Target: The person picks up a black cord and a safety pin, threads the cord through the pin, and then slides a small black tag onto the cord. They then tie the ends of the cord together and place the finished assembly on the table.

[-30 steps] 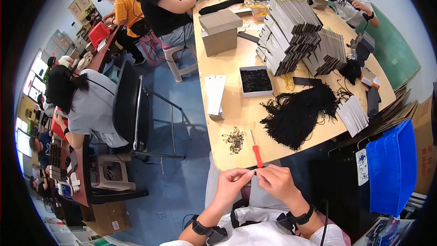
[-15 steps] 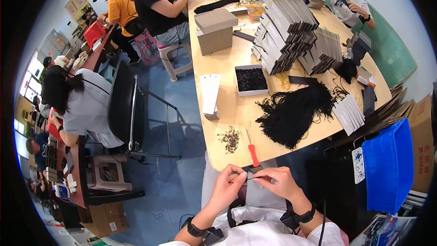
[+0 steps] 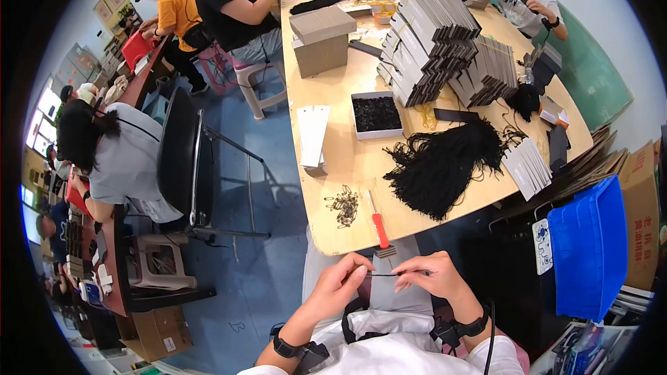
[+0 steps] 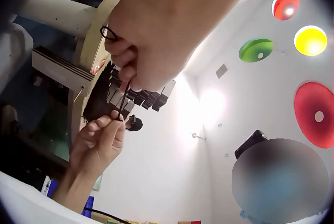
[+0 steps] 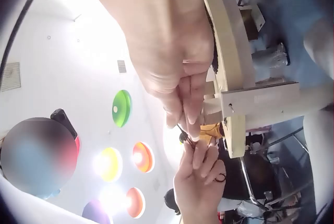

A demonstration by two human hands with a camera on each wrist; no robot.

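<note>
A thin black cord [image 3: 382, 275] runs nearly straight between my two hands over my lap. My left hand [image 3: 338, 285] pinches one end between thumb and curled fingers; a small cord loop [image 4: 108, 32] sticks out from those fingers in the left wrist view. My right hand [image 3: 436, 276] pinches the other end, as the right wrist view shows with the cord [image 5: 182, 130] at its fingertips. Just beyond the hands, a small stack of grey cards [image 3: 384, 251] lies at the table's near edge; in the right wrist view the card [image 5: 261, 99] has a hole.
On the table [image 3: 347, 236] lie a red-handled tool [image 3: 379, 229], a pile of small metal pins [image 3: 344, 206], a bundle of black cords [image 3: 445, 170] and a white box [image 3: 377, 135] of black bits. Stacked grey cards [image 3: 431, 42] stand behind. A blue bin [image 3: 590, 250] is at right.
My hands, close together before, have moved apart, and the cord between them now shows as a longer straight line. The card stack beyond them has come into sight. The head view has shifted slightly.
</note>
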